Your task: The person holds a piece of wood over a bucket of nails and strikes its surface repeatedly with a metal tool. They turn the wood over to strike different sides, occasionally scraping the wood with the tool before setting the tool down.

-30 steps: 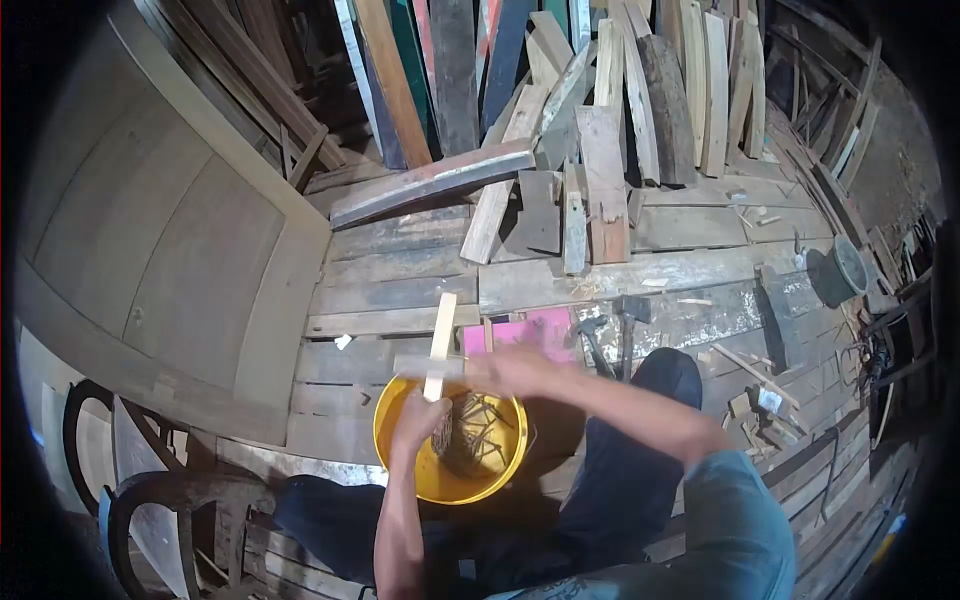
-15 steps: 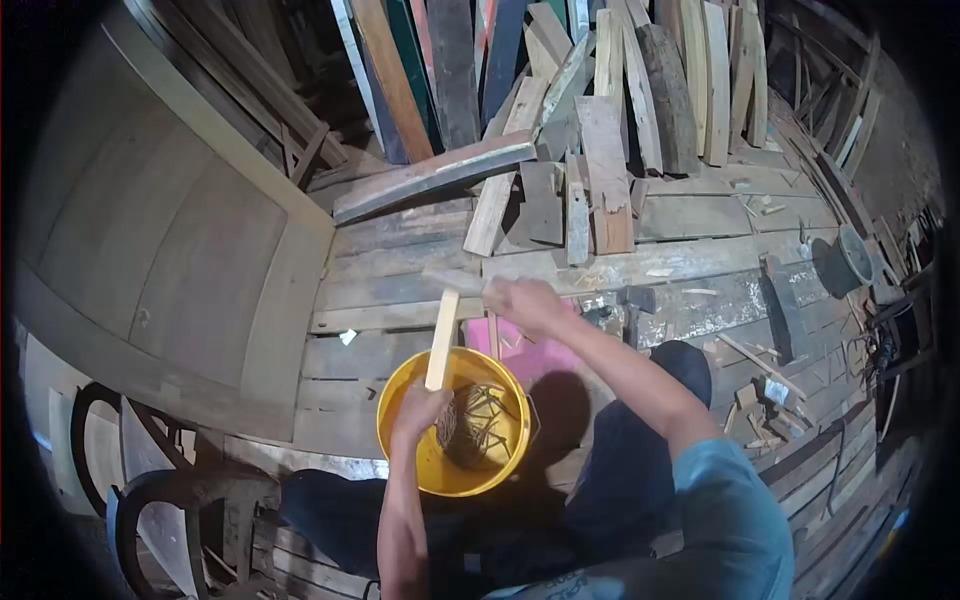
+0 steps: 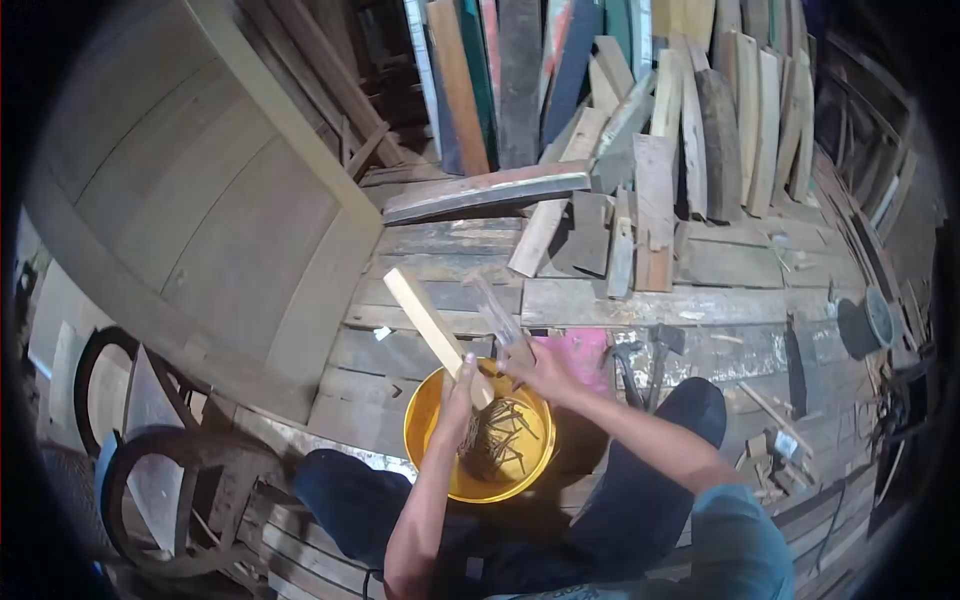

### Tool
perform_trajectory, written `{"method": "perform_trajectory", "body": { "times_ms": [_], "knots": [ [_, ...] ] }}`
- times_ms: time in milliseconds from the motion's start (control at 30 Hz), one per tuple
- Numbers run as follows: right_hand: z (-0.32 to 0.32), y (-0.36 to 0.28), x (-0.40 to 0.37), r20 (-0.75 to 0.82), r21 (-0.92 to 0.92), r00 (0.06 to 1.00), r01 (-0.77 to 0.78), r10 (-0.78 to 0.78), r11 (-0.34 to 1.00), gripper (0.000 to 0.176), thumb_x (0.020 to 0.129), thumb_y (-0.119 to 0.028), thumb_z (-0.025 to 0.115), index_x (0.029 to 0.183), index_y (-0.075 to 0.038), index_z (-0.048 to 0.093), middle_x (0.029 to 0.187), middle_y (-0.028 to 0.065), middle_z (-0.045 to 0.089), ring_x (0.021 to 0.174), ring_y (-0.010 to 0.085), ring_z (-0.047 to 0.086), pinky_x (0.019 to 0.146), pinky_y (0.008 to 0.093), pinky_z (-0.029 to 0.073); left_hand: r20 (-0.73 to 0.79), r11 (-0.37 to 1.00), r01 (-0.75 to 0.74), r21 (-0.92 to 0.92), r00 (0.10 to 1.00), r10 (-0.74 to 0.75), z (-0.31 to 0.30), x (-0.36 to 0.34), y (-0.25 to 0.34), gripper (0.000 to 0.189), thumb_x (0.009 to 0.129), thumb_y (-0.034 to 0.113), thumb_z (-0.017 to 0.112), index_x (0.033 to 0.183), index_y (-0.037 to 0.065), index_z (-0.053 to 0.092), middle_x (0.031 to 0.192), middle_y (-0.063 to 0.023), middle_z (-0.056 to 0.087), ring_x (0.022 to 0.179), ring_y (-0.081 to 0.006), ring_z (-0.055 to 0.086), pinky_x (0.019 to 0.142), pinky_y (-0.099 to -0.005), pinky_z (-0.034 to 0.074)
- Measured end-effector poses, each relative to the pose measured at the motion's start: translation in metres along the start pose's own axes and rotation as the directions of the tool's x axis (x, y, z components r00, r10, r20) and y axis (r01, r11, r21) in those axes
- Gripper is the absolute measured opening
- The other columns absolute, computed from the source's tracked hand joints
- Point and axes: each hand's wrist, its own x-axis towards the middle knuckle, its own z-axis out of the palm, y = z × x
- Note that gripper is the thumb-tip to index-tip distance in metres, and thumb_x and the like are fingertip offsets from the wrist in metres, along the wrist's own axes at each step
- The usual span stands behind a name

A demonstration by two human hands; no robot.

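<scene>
My left hand point(image 3: 458, 402) is closed around the lower part of a pale wooden stick point(image 3: 425, 318), which tilts up and to the left over the bucket. My right hand point(image 3: 540, 370) grips the lower end of a greyish flat tool point(image 3: 494, 310), perhaps a blade; its exact kind is unclear. The two pieces lean apart at the top, with my hands close together. Below them stands a yellow bucket point(image 3: 547, 463) between my knees, holding a tangle of thin dark pieces like nails point(image 3: 505, 440).
A pink sheet point(image 3: 580, 357) lies right of the bucket, beside a hammer point(image 3: 627, 372) and a hatchet point(image 3: 660, 350). Wood offcuts point(image 3: 655, 200) lean at the back. A large wooden panel point(image 3: 200, 190) stands left, a curved chair point(image 3: 150, 470) lower left, a grey bucket point(image 3: 880, 318) right.
My right hand has come down and nearer my left hand. The wooden stick now leans left instead of slightly right. The view has shifted, with the background moved rightward and slightly down.
</scene>
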Motion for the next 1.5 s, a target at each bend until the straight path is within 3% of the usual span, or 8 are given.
{"method": "perform_trajectory", "body": {
  "times_ms": [167,300,433,700,833,967,1200,1500],
  "knots": [
    [0.023,0.011,-0.009,0.116,-0.002,0.992,0.047,-0.047,0.999,0.048,0.084,-0.019,0.078,0.122,0.001,0.056,0.103,0.0046,0.065,0.093,0.0113,0.061,0.082,0.0282,0.051,0.037,1.000,-0.029,0.008,0.999,0.028,0.003,0.000,-0.002,0.064,0.100,0.046,0.051,0.139,-0.002,0.037,0.120,-0.0115,0.053,0.112,-0.0182,0.050,0.097,-0.0328,0.041],
    [0.022,0.007,-0.012,0.121,0.005,0.992,0.024,-0.024,1.000,0.054,0.083,-0.019,0.079,0.126,0.002,0.054,0.106,0.0069,0.065,0.095,0.0121,0.061,0.081,0.0290,0.051,0.105,0.998,-0.045,0.040,0.994,0.041,0.011,-0.015,0.012,0.063,0.100,0.046,0.051,0.139,-0.001,0.035,0.126,-0.0139,0.051,0.118,-0.0202,0.047,0.100,-0.0339,0.040],
    [0.010,-0.007,-0.014,0.064,-0.135,0.997,-0.043,0.052,0.990,0.053,0.085,-0.022,0.076,0.127,0.002,0.055,0.108,0.0078,0.067,0.094,0.0127,0.063,0.083,0.0295,0.051,-0.149,0.989,-0.139,-0.050,0.980,0.131,-0.013,0.004,0.017,0.071,0.100,0.042,0.052,0.150,0.003,0.020,0.147,-0.0192,0.033,0.140,-0.0276,0.028,0.111,-0.0405,0.031],
    [-0.014,-0.015,-0.015,0.327,-0.269,0.940,-0.001,0.092,0.963,0.048,0.085,-0.026,0.077,0.120,0.002,0.060,0.096,0.0044,0.067,0.084,0.0107,0.061,0.073,0.0275,0.050,-0.197,0.928,-0.339,-0.154,0.931,0.307,-0.048,0.001,0.047,0.080,0.089,0.017,0.070,0.150,0.004,0.020,0.132,-0.0151,0.047,0.112,-0.0217,0.054,0.085,-0.0332,0.052],
    [-0.016,-0.039,-0.020,0.230,-0.298,0.945,-0.158,0.232,0.941,0.045,0.085,-0.024,0.077,0.118,0.002,0.060,0.096,0.0056,0.065,0.084,0.0119,0.062,0.071,0.0270,0.051,-0.279,0.931,-0.333,-0.149,0.918,0.283,-0.044,-0.005,0.054,0.082,0.086,0.015,0.074,0.147,0.004,0.020,0.129,-0.0152,0.047,0.109,-0.0214,0.055,0.084,-0.0342,0.053],
    [-0.027,-0.011,-0.007,0.176,0.044,0.976,-0.141,0.131,0.989,0.040,0.085,-0.018,0.075,0.115,0.002,0.056,0.101,0.0081,0.062,0.090,0.0155,0.063,0.075,0.0309,0.055,-0.377,0.909,-0.367,-0.197,0.884,0.276,-0.036,-0.012,0.060,0.078,0.086,0.015,0.074,0.143,0.004,0.022,0.128,-0.0147,0.048,0.108,-0.0212,0.055,0.081,-0.0334,0.055],
    [-0.031,-0.013,0.000,0.062,0.194,0.993,-0.115,0.105,0.974,0.040,0.086,-0.015,0.075,0.116,0.002,0.055,0.101,0.0076,0.064,0.094,0.0168,0.065,0.076,0.0315,0.057,-0.393,0.907,-0.380,-0.183,0.874,0.286,-0.040,-0.013,0.058,0.066,0.089,0.021,0.069,0.137,0.004,0.027,0.124,-0.0143,0.050,0.110,-0.0222,0.055,0.089,-0.0385,0.054],
    [-0.041,-0.023,0.008,-0.095,0.159,0.994,-0.039,0.055,0.987,0.030,0.089,-0.018,0.071,0.108,-0.004,0.052,0.097,0.0054,0.060,0.089,0.0151,0.061,0.073,0.0332,0.056,-0.339,0.929,-0.345,-0.130,0.896,0.285,-0.052,-0.010,0.047,0.058,0.091,0.025,0.065,0.138,0.006,0.037,0.121,-0.0143,0.051,0.112,-0.0220,0.053,0.095,-0.0377,0.050]
  ]
}}
